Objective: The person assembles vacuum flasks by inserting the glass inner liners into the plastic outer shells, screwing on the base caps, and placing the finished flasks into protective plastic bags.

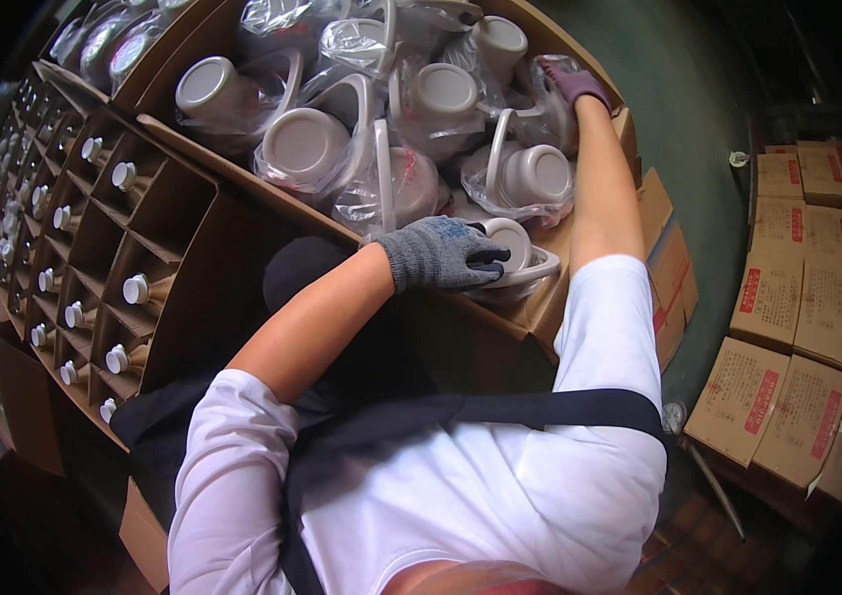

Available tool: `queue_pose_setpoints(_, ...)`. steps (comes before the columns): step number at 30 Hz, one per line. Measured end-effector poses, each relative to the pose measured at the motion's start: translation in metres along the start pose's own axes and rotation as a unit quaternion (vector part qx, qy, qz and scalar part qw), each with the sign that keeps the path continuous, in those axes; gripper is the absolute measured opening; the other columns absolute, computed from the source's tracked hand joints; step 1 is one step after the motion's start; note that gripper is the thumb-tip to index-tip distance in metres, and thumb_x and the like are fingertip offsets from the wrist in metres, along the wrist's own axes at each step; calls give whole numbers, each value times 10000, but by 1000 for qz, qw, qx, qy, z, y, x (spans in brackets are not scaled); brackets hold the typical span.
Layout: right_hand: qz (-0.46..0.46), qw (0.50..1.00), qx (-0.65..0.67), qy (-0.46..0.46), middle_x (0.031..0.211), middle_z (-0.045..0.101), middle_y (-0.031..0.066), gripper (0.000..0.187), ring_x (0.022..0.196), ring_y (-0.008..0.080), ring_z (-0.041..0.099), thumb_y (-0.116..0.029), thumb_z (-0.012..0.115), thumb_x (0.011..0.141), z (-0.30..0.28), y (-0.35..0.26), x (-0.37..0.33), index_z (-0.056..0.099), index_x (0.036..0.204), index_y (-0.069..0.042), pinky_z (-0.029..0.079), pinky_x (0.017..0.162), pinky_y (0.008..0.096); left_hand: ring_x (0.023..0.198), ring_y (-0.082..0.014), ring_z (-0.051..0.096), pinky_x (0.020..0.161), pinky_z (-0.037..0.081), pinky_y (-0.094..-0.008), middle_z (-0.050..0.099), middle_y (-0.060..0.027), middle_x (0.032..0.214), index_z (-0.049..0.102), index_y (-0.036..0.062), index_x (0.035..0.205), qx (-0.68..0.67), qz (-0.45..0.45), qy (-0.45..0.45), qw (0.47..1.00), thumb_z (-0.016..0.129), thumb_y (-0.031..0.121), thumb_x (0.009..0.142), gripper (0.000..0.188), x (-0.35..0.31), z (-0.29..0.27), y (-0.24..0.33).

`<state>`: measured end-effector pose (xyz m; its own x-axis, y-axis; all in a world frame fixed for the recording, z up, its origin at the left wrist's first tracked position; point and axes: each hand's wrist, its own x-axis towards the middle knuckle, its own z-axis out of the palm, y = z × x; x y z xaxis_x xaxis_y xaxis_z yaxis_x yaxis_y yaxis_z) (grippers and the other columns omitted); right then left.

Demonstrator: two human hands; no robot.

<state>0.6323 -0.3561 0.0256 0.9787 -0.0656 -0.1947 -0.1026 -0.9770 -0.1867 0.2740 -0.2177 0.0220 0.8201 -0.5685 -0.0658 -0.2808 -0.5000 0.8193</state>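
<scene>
While right hand (pixel 572 81) stretches forward, left hand (pixel 441 256) arches over pale handled part (pixel 513 239); can't tell either grip's closure.

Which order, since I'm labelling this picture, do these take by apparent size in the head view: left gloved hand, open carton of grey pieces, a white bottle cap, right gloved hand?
Open carton
Left gloved hand
Right gloved hand, fingers partly hidden
White bottle cap

Handled pieces (pixel 304 144) smooth, seemingly plastic; film (pixel 360 46) glossy; carton (pixel 242 178) matt cardboard; left glove (pixel 439 253) rough knit cloth.
</scene>
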Motion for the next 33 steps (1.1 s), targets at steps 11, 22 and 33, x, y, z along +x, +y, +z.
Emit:
queue_pose_setpoints(11, -94, 982, 162, -21, 1288, 531, 214, 675, 1205, 375, 506, -376, 671, 773, 61, 42, -43, 443, 1339, -88, 374, 1049, 432, 1009, -375, 607, 915, 465, -460, 637, -201, 1114, 596, 158, 1254, 12, -34, 81, 996, 521, 466, 903, 473, 3, -7, 3)
queue_pose_setpoints(22, -50, 993, -110, -15, 1386, 499, 159, 790, 1275, 331, 488, -399, 685, 766, 74, -18, -28, 354, 1444, -167, 387, 1052, 453, 989, -366, 604, 876, 471, -438, 651, -201, 1043, 627, 111, 1197, 10, -26, 99, 995, 575, 366, 892, 401, -38, -15, 18)
queue_pose_setpoints(33, -125, 959, 128, 219, 1154, 654, 187, 542, 1028, 318, 630, -269, 685, 737, -134, 55, -87, 613, 1223, -39, 476, 896, 381, 1066, -194, 613, 943, 462, -328, 646, -107, 1193, 565, 105, 1306, -172, 19, 141, 975, 593, 282, 931, 415, -45, -14, -12)
